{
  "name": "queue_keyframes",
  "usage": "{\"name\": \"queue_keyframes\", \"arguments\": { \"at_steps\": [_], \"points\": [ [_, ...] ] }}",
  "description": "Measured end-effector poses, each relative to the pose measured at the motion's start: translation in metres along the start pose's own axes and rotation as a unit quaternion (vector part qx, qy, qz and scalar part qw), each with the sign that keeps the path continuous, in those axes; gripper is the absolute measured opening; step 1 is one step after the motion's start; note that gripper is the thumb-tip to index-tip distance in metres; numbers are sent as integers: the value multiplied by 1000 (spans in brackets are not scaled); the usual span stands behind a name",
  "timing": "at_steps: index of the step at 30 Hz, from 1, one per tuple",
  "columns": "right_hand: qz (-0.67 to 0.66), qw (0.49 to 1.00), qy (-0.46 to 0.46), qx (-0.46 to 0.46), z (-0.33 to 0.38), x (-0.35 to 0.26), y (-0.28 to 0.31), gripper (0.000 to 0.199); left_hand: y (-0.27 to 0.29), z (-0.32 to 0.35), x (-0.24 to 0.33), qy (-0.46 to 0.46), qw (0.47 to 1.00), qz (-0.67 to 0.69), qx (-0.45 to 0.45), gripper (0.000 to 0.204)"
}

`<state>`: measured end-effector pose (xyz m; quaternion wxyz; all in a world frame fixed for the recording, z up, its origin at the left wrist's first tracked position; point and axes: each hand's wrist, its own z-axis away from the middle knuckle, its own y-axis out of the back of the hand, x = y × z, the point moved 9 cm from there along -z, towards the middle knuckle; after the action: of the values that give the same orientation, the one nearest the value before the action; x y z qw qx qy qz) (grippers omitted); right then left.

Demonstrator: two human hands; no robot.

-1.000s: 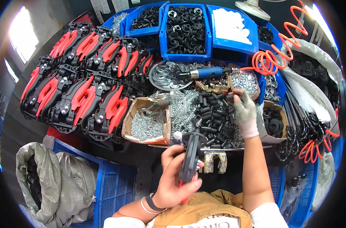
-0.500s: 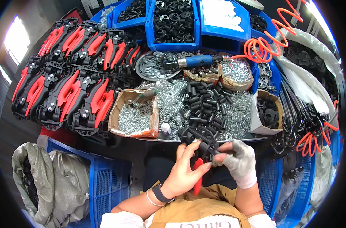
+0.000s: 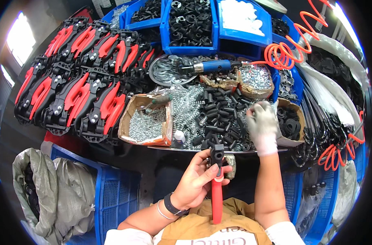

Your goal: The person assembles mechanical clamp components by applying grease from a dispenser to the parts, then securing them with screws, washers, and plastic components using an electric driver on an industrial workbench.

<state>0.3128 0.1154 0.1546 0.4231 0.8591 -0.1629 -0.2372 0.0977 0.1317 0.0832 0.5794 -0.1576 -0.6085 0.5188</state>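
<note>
The left hand [image 3: 196, 179] grips a half-built tool [image 3: 216, 179] upright in front of the person's chest, just below the near edge of the tabletop [image 3: 186, 149]. Its fingers are clamped around the black head, with the red handle hanging down toward the tan apron [image 3: 202, 222]. Held that way, the head faces up and stays close to the parts, so a piece can be brought straight to it.

The right hand [image 3: 263, 122], in a white glove, is out over the heap of small black sleeves [image 3: 218, 114] at the middle of the tabletop, beside a cardboard box of black rings [image 3: 290, 122]. Its fingers are bunched down into the parts; I cannot tell whether they have closed on anything.

Everything sits within arm's reach: a cardboard box of silver screws [image 3: 147, 124] on the left, a spill of springs [image 3: 184, 102] next to it, a blue air tool [image 3: 212, 66] on its orange coiled hose [image 3: 284, 53] lying across a dish of washers [image 3: 165, 71], and blue bins [image 3: 190, 24] of stock along the back. Finished red-and-black tools [image 3: 84, 94] are stacked in rows at the far left, out of the working zone.

Against half a second ago, the gloved hand has left the tool, where both hands were meeting, and has gone back up to the pile. The left hand now holds the tool alone, turned more upright.
</note>
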Motion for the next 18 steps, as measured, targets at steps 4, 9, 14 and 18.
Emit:
{"name": "queue_keyframes", "arguments": {
  "at_steps": [4,9,14,18],
  "points": [
    [-263,951,164,12,59,-80,68,24,21,-3,4,-28,999,24,14,49],
    [-241,955,171,26,73,-95,85,25,5,-12,2,-50,999,19,-5,45],
    [-708,618,-272,-205,94,-33,11,38,-15,-12,0,-79,990,-108,-36,45],
    [-690,620,-176,-329,96,-38,8,34,-15,-18,-16,-34,983,-174,-40,67]
  ]
}}
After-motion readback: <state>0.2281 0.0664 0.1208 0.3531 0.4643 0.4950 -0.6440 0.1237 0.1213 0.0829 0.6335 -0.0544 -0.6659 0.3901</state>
